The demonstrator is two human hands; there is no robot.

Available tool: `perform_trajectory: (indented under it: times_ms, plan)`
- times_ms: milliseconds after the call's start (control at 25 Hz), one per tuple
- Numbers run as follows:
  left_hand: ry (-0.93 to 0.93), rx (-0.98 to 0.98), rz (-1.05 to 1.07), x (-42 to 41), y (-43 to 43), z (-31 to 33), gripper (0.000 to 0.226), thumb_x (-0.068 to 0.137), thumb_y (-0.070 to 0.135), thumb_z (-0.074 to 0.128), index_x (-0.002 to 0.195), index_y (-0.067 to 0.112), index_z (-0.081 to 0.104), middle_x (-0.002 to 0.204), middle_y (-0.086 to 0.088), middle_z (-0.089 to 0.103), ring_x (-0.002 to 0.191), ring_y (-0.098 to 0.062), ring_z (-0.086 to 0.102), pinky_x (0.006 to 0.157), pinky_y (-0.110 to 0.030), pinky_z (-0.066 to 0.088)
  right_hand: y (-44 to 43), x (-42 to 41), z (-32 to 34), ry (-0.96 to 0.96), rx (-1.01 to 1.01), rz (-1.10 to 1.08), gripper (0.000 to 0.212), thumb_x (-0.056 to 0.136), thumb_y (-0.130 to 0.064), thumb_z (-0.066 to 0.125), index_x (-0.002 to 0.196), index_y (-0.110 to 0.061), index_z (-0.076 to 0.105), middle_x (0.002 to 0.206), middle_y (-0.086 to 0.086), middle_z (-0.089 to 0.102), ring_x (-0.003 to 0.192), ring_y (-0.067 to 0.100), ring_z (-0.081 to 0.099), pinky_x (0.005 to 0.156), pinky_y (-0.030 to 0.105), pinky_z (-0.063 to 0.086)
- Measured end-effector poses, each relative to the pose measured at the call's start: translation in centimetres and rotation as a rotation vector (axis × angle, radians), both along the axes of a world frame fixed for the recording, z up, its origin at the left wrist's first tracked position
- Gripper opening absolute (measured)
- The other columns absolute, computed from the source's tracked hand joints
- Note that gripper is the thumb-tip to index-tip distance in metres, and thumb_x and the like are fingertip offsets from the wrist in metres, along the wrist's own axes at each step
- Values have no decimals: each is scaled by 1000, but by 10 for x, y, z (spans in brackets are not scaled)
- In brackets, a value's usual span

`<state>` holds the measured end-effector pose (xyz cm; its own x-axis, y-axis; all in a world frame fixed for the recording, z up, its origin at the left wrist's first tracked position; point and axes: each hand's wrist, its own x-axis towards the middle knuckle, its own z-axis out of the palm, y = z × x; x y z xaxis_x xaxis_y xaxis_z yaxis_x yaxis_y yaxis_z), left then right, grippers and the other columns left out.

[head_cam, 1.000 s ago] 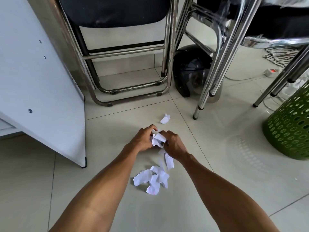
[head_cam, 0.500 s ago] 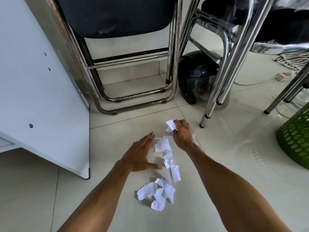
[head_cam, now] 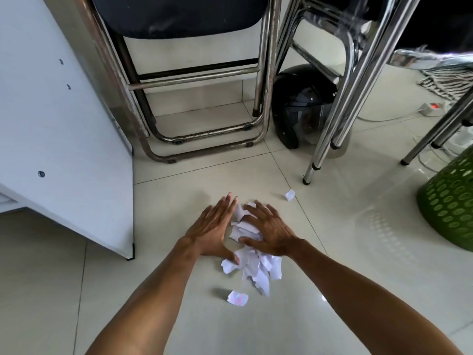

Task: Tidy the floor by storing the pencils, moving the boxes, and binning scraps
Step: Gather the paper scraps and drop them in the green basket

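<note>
A heap of torn white paper scraps (head_cam: 252, 254) is corralled on the glossy tiled floor (head_cam: 332, 252) between the left hand (head_cam: 213, 228) and the right hand (head_cam: 270, 230). Both grips are wide, with fingers spread flat and nothing held. One crumpled scrap (head_cam: 237, 298) with pink marks is left just behind the hands, nearer the body, and a stray scrap (head_cam: 290, 194) lies beyond the right grip. The paper is judged very light, thin, limp and apt to slide on the smooth tile, so it is best scooped from both sides and squeezed into a wad. A green perforated basket (head_cam: 450, 206) stands well to the right.
</note>
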<state>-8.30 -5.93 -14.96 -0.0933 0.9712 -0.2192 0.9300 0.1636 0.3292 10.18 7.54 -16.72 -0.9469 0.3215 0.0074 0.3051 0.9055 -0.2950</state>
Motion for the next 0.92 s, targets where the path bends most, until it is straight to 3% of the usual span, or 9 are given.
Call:
perform_trajectory:
  times_ms: [200, 320, 440, 560, 680, 760, 920]
  plan:
    - [-17, 9, -127, 9, 15, 12, 136, 46, 84, 70, 151, 50, -10, 164, 13, 13, 151, -7, 15, 120, -35, 25, -23, 41, 5, -42, -12, 35, 126, 63, -94, 52, 158, -33, -3, 166, 2, -10, 152, 26, -11, 121, 51, 0]
    - [-8, 44, -172, 13, 16, 15, 127, 51, 87, 67, 153, 46, 2, 162, 13, 22, 148, -7, 23, 119, -28, 25, -38, 60, 4, -75, 85, 49, 142, 50, -100, 51, 159, -26, -2, 165, 9, -14, 152, 32, -12, 118, 57, -2]
    - [-16, 20, -204, 14, 11, 20, 130, 51, 95, 56, 154, 43, -5, 164, 14, 15, 148, -8, 23, 119, -32, 28, -48, 60, 2, -79, 122, 39, 144, 47, -103, 46, 159, -25, 2, 165, 11, -12, 152, 34, -10, 117, 62, -3]
    - [18, 8, -218, 12, 4, 22, 142, 43, 97, 58, 155, 35, -4, 164, 12, 13, 147, -9, 25, 117, -33, 31, -43, 48, 5, -112, 59, -102, 144, 48, -104, 44, 158, -26, -9, 164, 9, -18, 151, 32, -16, 117, 66, 4]
    - [75, -44, -233, 10, -2, 19, 155, 34, 97, 60, 156, 30, -10, 166, 8, -1, 152, -10, 7, 122, -33, 19, -30, 32, 7, -181, -23, -234, 141, 50, -101, 49, 155, -32, -16, 163, 7, -22, 151, 32, -17, 119, 61, 5]
    - [123, -104, -228, 9, -3, 15, 160, 36, 93, 64, 154, 24, -19, 165, 7, -14, 152, -11, -7, 124, -34, 9, -20, 24, 8, -254, -18, -261, 134, 54, -95, 52, 156, -35, -11, 165, 9, -14, 152, 33, -6, 118, 55, 12]
    - [107, -117, -100, 10, -2, 10, 151, 47, 84, 72, 158, 19, -6, 166, 5, -3, 153, -14, 4, 123, -36, 16, -5, 14, 12, -266, 45, -287, 118, 59, -90, 57, 156, -40, 11, 158, 8, 21, 135, 32, 31, 103, 43, 36]
